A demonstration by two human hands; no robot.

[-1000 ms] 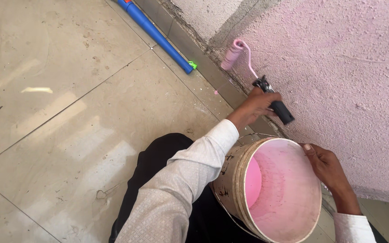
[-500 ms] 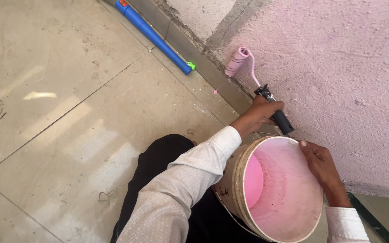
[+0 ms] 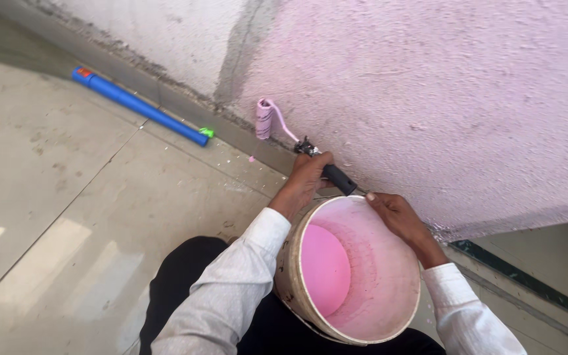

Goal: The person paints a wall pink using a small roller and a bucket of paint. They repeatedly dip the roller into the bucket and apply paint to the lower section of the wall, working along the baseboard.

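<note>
The left hand (image 3: 307, 181) closes its fingers around the paint roller (image 3: 265, 119) handle near the wall base, the right hand (image 3: 396, 213) grips the paint bucket (image 3: 363, 276) rim, so painting is under way and the next stroke needs steady pressure.

long pale sleeves (image 3: 221, 299) with a fine, perhaps dotted, pattern are worn over both arms, with dark trousers (image 3: 185, 276) below.
</note>
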